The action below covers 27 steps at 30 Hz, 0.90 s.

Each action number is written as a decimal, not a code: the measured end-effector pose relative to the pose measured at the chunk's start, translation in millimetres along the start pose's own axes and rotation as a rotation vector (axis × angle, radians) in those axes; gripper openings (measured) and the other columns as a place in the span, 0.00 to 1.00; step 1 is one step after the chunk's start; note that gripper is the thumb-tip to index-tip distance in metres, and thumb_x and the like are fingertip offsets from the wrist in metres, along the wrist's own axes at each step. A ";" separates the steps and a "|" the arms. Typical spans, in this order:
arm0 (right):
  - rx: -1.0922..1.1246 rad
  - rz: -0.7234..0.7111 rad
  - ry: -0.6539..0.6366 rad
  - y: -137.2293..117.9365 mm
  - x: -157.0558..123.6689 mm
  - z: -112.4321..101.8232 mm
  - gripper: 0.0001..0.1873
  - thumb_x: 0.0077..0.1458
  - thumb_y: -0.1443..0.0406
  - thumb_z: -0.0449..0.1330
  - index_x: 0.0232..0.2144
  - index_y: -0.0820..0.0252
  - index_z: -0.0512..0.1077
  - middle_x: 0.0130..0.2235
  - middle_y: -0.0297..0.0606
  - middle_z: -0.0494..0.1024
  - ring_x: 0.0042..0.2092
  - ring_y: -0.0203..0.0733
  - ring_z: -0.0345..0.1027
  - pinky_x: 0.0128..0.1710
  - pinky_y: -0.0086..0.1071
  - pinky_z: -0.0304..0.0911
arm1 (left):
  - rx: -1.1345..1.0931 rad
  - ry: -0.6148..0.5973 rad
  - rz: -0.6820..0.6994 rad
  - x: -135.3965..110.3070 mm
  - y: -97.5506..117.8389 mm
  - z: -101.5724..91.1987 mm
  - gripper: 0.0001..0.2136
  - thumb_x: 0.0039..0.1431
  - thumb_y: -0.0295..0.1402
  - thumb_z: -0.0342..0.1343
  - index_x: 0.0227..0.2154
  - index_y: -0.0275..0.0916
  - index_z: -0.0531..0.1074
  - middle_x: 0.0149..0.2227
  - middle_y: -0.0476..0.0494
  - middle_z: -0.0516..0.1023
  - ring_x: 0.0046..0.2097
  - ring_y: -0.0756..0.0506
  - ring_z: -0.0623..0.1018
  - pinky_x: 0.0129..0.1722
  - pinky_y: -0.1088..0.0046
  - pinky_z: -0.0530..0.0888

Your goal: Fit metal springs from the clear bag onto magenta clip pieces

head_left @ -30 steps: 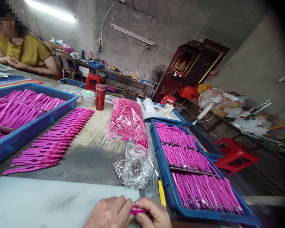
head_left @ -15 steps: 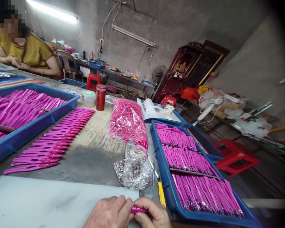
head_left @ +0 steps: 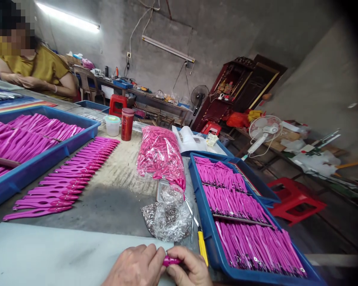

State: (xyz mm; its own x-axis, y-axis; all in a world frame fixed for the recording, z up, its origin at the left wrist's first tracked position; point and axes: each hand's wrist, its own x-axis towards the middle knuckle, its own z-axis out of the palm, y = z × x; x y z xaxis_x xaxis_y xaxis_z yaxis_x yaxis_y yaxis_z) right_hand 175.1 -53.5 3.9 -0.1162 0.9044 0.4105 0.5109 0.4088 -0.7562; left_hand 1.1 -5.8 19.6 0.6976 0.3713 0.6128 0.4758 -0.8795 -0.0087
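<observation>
At the bottom edge of the head view, my left hand (head_left: 135, 268) and my right hand (head_left: 189, 270) meet over a pale sheet (head_left: 56, 254). Both pinch one small pink plastic piece (head_left: 170, 261) between their fingertips. Just beyond them lies a clear bag of small metal parts (head_left: 168, 216). A yellow-handled tool (head_left: 202, 240) lies beside my right hand, against a blue tray (head_left: 207, 226) filled with rows of pink pieces.
A row of long pink pieces (head_left: 68, 174) lies on the table at the left, beside another blue tray (head_left: 41, 159) of them. A bag of pink parts (head_left: 161, 155), a red cup (head_left: 127, 124) and a lidded tub (head_left: 112, 124) stand farther back. Another person (head_left: 38, 71) sits far left.
The view has tilted a little, so everything sits slightly lower. My hands stay together on the pink piece, with only small finger movement.
</observation>
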 end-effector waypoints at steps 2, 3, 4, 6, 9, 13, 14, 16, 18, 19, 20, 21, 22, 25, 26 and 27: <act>-0.008 0.013 0.028 5.7 -2.2 3.1 0.17 0.55 0.51 0.53 0.33 0.57 0.72 0.25 0.35 0.76 0.25 0.36 0.70 0.26 0.23 0.66 | 0.021 0.012 0.002 0.7 -0.6 0.7 0.08 0.61 0.24 0.39 0.30 0.38 0.62 0.19 0.53 0.65 0.17 0.49 0.69 0.14 0.73 0.63; -0.002 0.023 0.042 8.6 -3.4 4.3 0.17 0.54 0.51 0.54 0.35 0.57 0.72 0.26 0.35 0.76 0.26 0.37 0.70 0.27 0.24 0.66 | 0.030 0.019 0.002 0.9 -1.1 1.2 0.09 0.61 0.24 0.38 0.31 0.38 0.62 0.19 0.53 0.65 0.17 0.49 0.69 0.14 0.73 0.63; 0.010 0.033 0.055 11.3 -4.4 5.0 0.18 0.54 0.50 0.54 0.37 0.57 0.72 0.27 0.36 0.76 0.26 0.37 0.70 0.28 0.25 0.67 | 0.041 0.024 -0.002 0.9 -1.8 1.8 0.09 0.61 0.24 0.39 0.31 0.38 0.62 0.19 0.53 0.65 0.17 0.49 0.69 0.14 0.73 0.63; 0.044 0.039 0.076 14.7 -4.9 4.5 0.20 0.53 0.50 0.54 0.40 0.56 0.71 0.28 0.37 0.76 0.28 0.38 0.70 0.28 0.26 0.67 | 0.058 0.036 -0.008 0.0 -4.2 3.1 0.09 0.62 0.25 0.39 0.30 0.38 0.63 0.19 0.53 0.65 0.17 0.49 0.69 0.14 0.73 0.64; 0.050 0.031 0.115 13.2 -0.9 -0.7 0.18 0.55 0.51 0.53 0.38 0.56 0.72 0.28 0.37 0.74 0.26 0.37 0.68 0.27 0.25 0.66 | 0.054 0.023 -0.021 -4.2 -10.1 5.1 0.10 0.61 0.25 0.39 0.29 0.38 0.64 0.20 0.52 0.66 0.18 0.49 0.70 0.15 0.74 0.65; -0.054 0.070 0.196 3.4 12.3 -10.9 0.13 0.57 0.56 0.53 0.31 0.58 0.72 0.27 0.36 0.73 0.28 0.37 0.68 0.28 0.24 0.65 | 0.033 -0.040 -0.062 -11.6 -18.3 8.9 0.09 0.61 0.25 0.40 0.31 0.38 0.65 0.22 0.50 0.68 0.20 0.49 0.71 0.17 0.75 0.68; -0.091 0.078 0.208 0.8 16.7 -13.3 0.13 0.57 0.57 0.53 0.30 0.58 0.72 0.27 0.37 0.73 0.29 0.38 0.69 0.29 0.24 0.65 | 0.029 -0.036 -0.068 -13.0 -19.7 10.1 0.10 0.60 0.25 0.39 0.31 0.38 0.65 0.22 0.50 0.68 0.20 0.49 0.72 0.17 0.75 0.68; -0.169 0.079 0.196 -3.5 26.9 -17.1 0.11 0.58 0.60 0.52 0.30 0.59 0.71 0.29 0.37 0.74 0.31 0.38 0.69 0.31 0.24 0.65 | 0.024 -0.014 -0.081 -14.9 -21.5 12.8 0.10 0.60 0.24 0.39 0.32 0.38 0.65 0.22 0.51 0.68 0.20 0.49 0.72 0.18 0.76 0.68; -0.250 0.067 0.157 -6.6 38.5 -19.2 0.09 0.58 0.64 0.51 0.30 0.59 0.71 0.30 0.37 0.74 0.32 0.38 0.70 0.32 0.24 0.65 | 0.025 -0.005 -0.094 -16.4 -22.1 15.4 0.10 0.59 0.24 0.40 0.31 0.39 0.65 0.22 0.51 0.69 0.20 0.50 0.72 0.18 0.76 0.68; -0.296 0.069 0.136 -7.8 44.4 -19.3 0.09 0.58 0.65 0.51 0.30 0.59 0.70 0.29 0.37 0.74 0.32 0.38 0.70 0.32 0.24 0.65 | 0.025 -0.014 -0.097 -17.0 -22.2 16.6 0.09 0.59 0.24 0.40 0.31 0.39 0.65 0.22 0.51 0.69 0.20 0.49 0.72 0.18 0.76 0.68; -0.345 0.076 0.114 -8.7 50.1 -18.8 0.09 0.57 0.66 0.50 0.29 0.59 0.70 0.29 0.36 0.74 0.31 0.38 0.70 0.31 0.25 0.64 | 0.027 -0.026 -0.098 -17.6 -22.2 17.7 0.09 0.59 0.24 0.40 0.31 0.39 0.65 0.22 0.51 0.69 0.21 0.49 0.72 0.18 0.76 0.68; -0.400 0.086 0.092 -9.5 55.4 -17.7 0.10 0.57 0.68 0.49 0.29 0.59 0.70 0.28 0.36 0.74 0.31 0.38 0.69 0.30 0.25 0.64 | 0.031 -0.034 -0.096 -18.2 -22.1 18.7 0.09 0.58 0.24 0.41 0.31 0.39 0.65 0.22 0.50 0.69 0.21 0.49 0.72 0.18 0.76 0.68; -0.460 0.099 0.064 -10.2 60.3 -16.2 0.11 0.56 0.69 0.49 0.28 0.59 0.70 0.27 0.35 0.73 0.30 0.38 0.69 0.30 0.26 0.63 | 0.036 -0.038 -0.093 -18.7 -22.2 19.5 0.09 0.58 0.24 0.41 0.31 0.39 0.65 0.22 0.50 0.69 0.20 0.49 0.72 0.18 0.76 0.68; -0.663 0.158 -0.073 -11.6 71.4 -11.5 0.12 0.53 0.74 0.50 0.25 0.60 0.71 0.26 0.36 0.73 0.30 0.39 0.69 0.30 0.28 0.63 | 0.050 -0.024 -0.081 -19.5 -22.7 21.8 0.08 0.58 0.24 0.41 0.32 0.38 0.65 0.22 0.51 0.69 0.20 0.49 0.72 0.17 0.75 0.68; -0.730 0.188 -0.124 -12.1 74.0 -10.3 0.12 0.52 0.75 0.50 0.24 0.60 0.71 0.27 0.36 0.73 0.31 0.40 0.70 0.30 0.28 0.62 | 0.052 -0.018 -0.078 -19.7 -22.9 22.7 0.08 0.58 0.23 0.42 0.32 0.38 0.65 0.21 0.51 0.68 0.20 0.49 0.72 0.16 0.75 0.67; -0.792 0.219 -0.173 -12.5 76.3 -9.4 0.12 0.52 0.76 0.51 0.24 0.60 0.71 0.27 0.36 0.74 0.31 0.40 0.70 0.31 0.28 0.62 | 0.054 -0.014 -0.074 -19.9 -23.1 23.6 0.08 0.58 0.24 0.42 0.31 0.39 0.65 0.21 0.52 0.68 0.19 0.49 0.72 0.16 0.75 0.67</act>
State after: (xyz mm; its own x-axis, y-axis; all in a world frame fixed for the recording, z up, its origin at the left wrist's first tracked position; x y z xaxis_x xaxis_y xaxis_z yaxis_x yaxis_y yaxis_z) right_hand 167.9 9.2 49.5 -0.0402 0.9857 0.1635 0.9767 0.0733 -0.2018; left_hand -11.1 14.2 -11.0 0.6668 0.4394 0.6019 0.5545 -0.8322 -0.0068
